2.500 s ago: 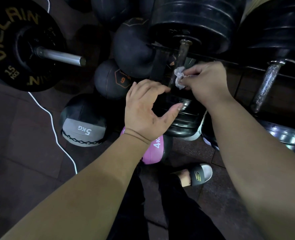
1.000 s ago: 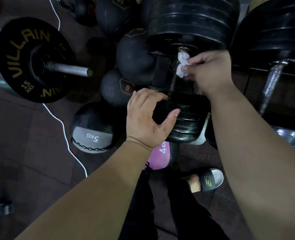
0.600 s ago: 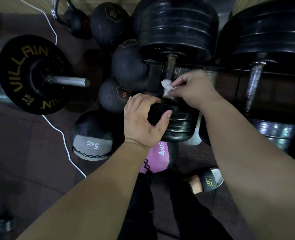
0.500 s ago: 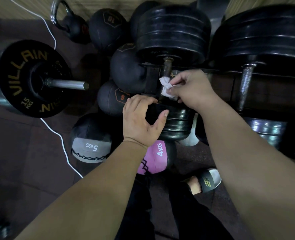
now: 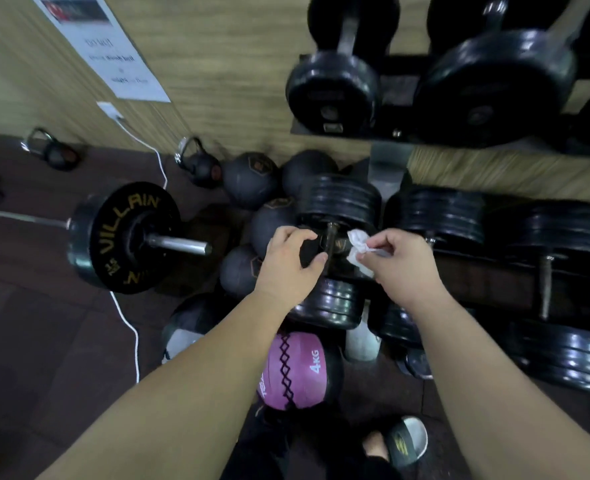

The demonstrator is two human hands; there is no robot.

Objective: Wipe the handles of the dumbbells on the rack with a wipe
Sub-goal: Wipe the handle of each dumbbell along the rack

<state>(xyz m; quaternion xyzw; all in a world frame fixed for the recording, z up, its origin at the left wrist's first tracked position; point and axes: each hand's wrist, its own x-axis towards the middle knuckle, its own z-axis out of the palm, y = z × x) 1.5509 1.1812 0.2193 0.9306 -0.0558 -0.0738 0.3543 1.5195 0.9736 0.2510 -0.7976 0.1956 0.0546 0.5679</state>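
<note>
A black plate dumbbell (image 5: 338, 202) lies on the lower shelf of the rack, its metal handle (image 5: 330, 237) showing between my hands. My right hand (image 5: 400, 261) pinches a crumpled white wipe (image 5: 357, 249), held just to the right of that handle, off the metal. My left hand (image 5: 291, 263) hovers at the handle's left with fingers curled and apart, holding nothing. Further plate dumbbells (image 5: 438, 216) fill the lower shelf to the right. Round-headed dumbbells (image 5: 333, 84) sit on the upper shelf.
A barbell with a black VILLAIN plate (image 5: 124, 237) lies on the floor at left. Black medicine balls (image 5: 248, 178), kettlebells (image 5: 200, 164) and a pink 4 kg ball (image 5: 297, 368) crowd the floor beside the rack. A white cable (image 5: 130, 334) runs across the floor. My sandalled foot (image 5: 404, 441) is below.
The view has tilted up, so the wall and upper shelf now show. My right hand has lifted the wipe off the handle to its right. My left hand has shifted up beside the handle.
</note>
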